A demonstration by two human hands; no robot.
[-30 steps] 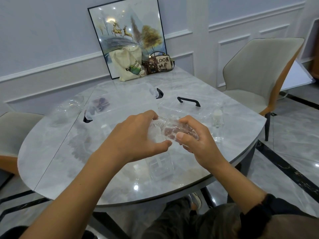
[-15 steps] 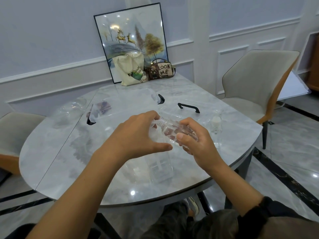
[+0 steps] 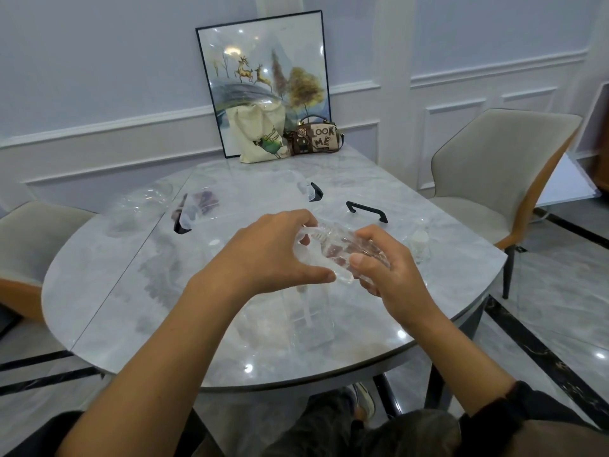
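Clear plastic bottle (image 3: 342, 250) lay on its side in the air, held between both hands above the near half of the counter (image 3: 131, 308), closer to the right edge than to the left. It was small and see-through, with a ribbed neck turned toward the left hand and a wider body toward the right. Dark reddish patches showed in or through its wall; which of the two could not be told.

The left hand (image 3: 267, 255) came in palm down. Its fingers (image 3: 296, 222) curled over the neck end from above and its thumb stretched underneath toward the bottle's middle, so it gripped that end. The right hand (image 3: 392, 272) wrapped the body from the near side, thumb laid across the wall and the other fingers curled beneath, gripping it. Both bare forearms reached forward over the near edge, wrists well apart, the hands almost meeting at the bottle.

A clear rectangular container (image 3: 309, 315) stood on the counter just below the hands. A clear box with black handles (image 3: 365, 211) sat behind them. A small vial with white contents (image 3: 420, 242) stood near the right edge. At the far edge a framed deer picture (image 3: 263, 77) leaned on the wall, with a tote bag (image 3: 260, 133) and a handbag (image 3: 318, 136) in front of it.
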